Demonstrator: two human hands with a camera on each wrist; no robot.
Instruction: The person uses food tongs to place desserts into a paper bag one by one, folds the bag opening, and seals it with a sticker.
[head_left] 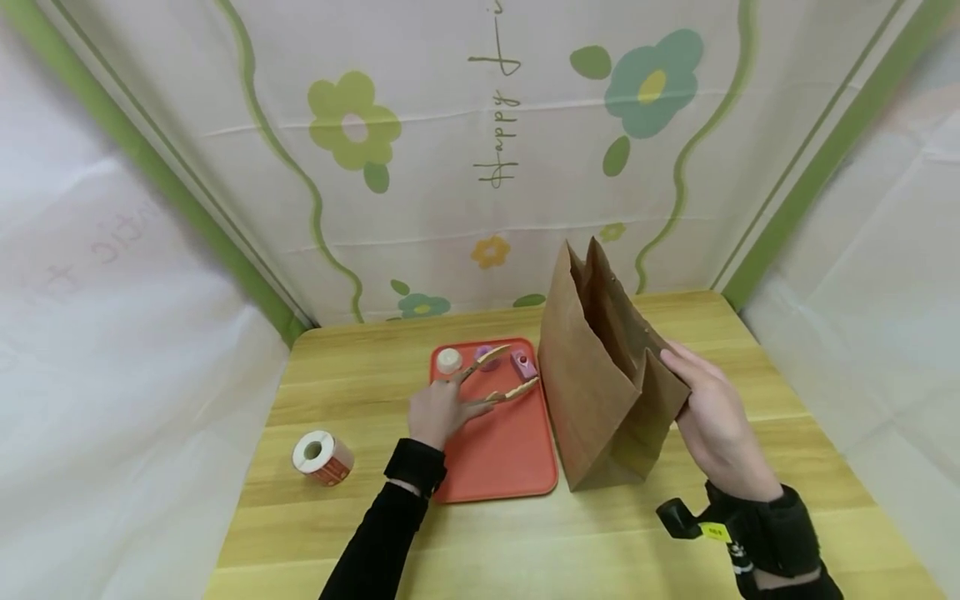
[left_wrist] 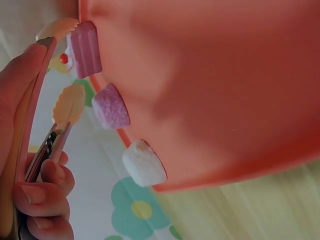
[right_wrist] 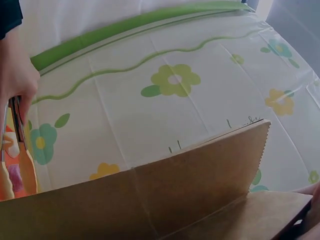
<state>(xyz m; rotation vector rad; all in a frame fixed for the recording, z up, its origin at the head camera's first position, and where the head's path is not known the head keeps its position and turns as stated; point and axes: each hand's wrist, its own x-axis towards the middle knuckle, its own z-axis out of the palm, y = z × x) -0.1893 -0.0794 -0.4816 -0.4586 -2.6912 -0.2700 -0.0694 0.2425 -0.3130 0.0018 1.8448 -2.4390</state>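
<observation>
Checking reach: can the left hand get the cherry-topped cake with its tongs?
Probably yes: the left hand holds the tongs open near the cherry-topped cake, with nothing visible between.

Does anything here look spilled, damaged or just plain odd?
Only the backdrop behind the table stands out: its lettering runs sideways, as if the cloth were hung a quarter-turn round. Nothing looks spilled or damaged; three cake-like pieces sit in a row on the red tray, beside the paper bag.
</observation>
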